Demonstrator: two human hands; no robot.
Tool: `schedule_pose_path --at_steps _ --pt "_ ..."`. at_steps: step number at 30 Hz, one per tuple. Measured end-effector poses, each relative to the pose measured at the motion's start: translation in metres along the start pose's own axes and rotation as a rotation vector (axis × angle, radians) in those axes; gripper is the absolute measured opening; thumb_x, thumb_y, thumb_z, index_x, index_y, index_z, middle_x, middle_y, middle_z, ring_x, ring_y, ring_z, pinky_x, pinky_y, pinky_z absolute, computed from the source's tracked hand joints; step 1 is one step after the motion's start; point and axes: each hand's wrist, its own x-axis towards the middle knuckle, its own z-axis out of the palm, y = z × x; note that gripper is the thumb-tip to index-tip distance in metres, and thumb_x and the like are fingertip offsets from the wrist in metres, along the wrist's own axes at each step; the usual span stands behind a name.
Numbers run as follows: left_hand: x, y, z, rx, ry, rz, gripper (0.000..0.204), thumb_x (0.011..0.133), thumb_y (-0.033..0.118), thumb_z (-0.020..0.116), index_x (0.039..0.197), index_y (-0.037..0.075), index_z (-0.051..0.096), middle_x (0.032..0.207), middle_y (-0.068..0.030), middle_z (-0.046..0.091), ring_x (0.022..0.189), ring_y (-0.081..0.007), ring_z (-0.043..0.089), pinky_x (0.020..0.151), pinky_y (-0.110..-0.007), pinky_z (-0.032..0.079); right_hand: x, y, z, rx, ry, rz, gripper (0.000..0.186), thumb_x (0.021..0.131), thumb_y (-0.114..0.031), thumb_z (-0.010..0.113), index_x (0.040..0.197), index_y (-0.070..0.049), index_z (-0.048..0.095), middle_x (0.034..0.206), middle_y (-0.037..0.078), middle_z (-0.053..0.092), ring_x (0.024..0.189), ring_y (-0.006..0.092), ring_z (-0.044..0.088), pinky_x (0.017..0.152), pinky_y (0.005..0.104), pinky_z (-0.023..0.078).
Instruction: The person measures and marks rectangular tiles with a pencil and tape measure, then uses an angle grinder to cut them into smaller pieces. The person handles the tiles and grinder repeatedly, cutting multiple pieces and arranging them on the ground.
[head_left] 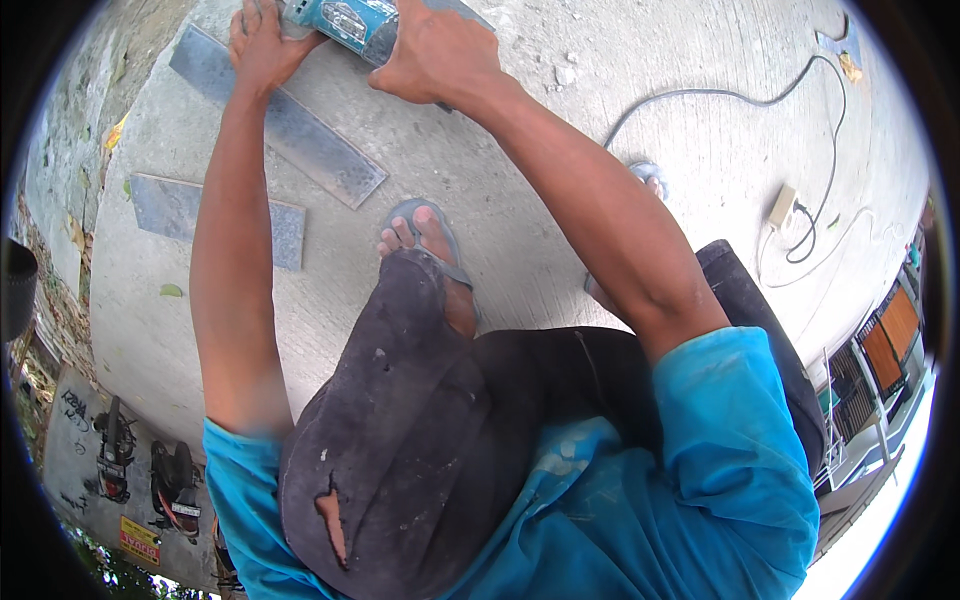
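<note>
My right hand [435, 52] is closed around the body of a teal and grey angle grinder [352, 20] at the top of the view. The grinder's front end is cut off by the upper edge. My left hand [262, 48] reaches down beside the grinder's front, its thumb stretched toward the tool and its fingers apart, partly cut off. Whether it presses on anything is hidden. Beneath my left wrist lies a long grey tile strip [325, 150], set at a slant. A shorter grey tile piece [287, 232] lies nearer me, partly covered by my left forearm.
A black power cord [720, 93] loops across the concrete floor [530, 260] to a beige socket block [783, 206] on the right. My sandalled foot [425, 230] stands near the tiles. Small rubble [566, 75] lies beyond. Parked motorcycles [177, 485] stand at lower left.
</note>
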Motion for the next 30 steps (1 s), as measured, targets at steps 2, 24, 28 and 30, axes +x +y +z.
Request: schedule_pose_path --at_steps 2,24,28,30 --pt "0.000 -0.001 -0.001 0.020 -0.008 -0.002 0.114 0.077 0.066 0.075 0.160 0.004 0.029 0.166 -0.0236 0.026 0.150 -0.0460 0.025 0.122 -0.051 0.025 0.000 0.001 0.000 -0.023 -0.047 0.022 0.060 0.078 -0.021 0.067 0.131 0.004 0.054 0.108 0.029 0.071 0.102 0.0437 0.070 0.090 0.0512 0.055" --pt "0.000 0.014 -0.014 -0.001 -0.246 -0.182 0.122 0.072 0.058 0.083 0.162 0.001 0.023 0.169 -0.0229 0.015 0.155 -0.0459 0.013 0.127 -0.052 0.015 -0.020 0.013 -0.001 -0.042 -0.050 0.052 0.061 0.077 -0.025 0.070 0.128 0.003 0.052 0.104 0.026 0.072 0.097 0.0415 0.071 0.084 0.0496 0.057" --pt "0.002 0.014 -0.016 -0.016 -0.257 -0.190 0.120 0.073 0.059 0.082 0.161 0.001 0.024 0.170 -0.0233 0.014 0.155 -0.0461 0.012 0.127 -0.052 0.015 -0.022 0.015 -0.001 -0.035 -0.057 0.045 0.060 0.077 -0.026 0.071 0.127 0.002 0.052 0.101 0.026 0.072 0.096 0.0416 0.072 0.083 0.0501 0.056" --pt "0.003 0.010 -0.013 -0.015 -0.268 -0.181 0.119 0.073 0.058 0.081 0.161 0.001 0.025 0.170 -0.0236 0.014 0.156 -0.0461 0.011 0.127 -0.052 0.015 -0.024 0.015 -0.002 -0.032 -0.043 0.040 0.059 0.077 -0.025 0.071 0.125 0.002 0.052 0.100 0.027 0.072 0.096 0.0417 0.071 0.082 0.0505 0.056"
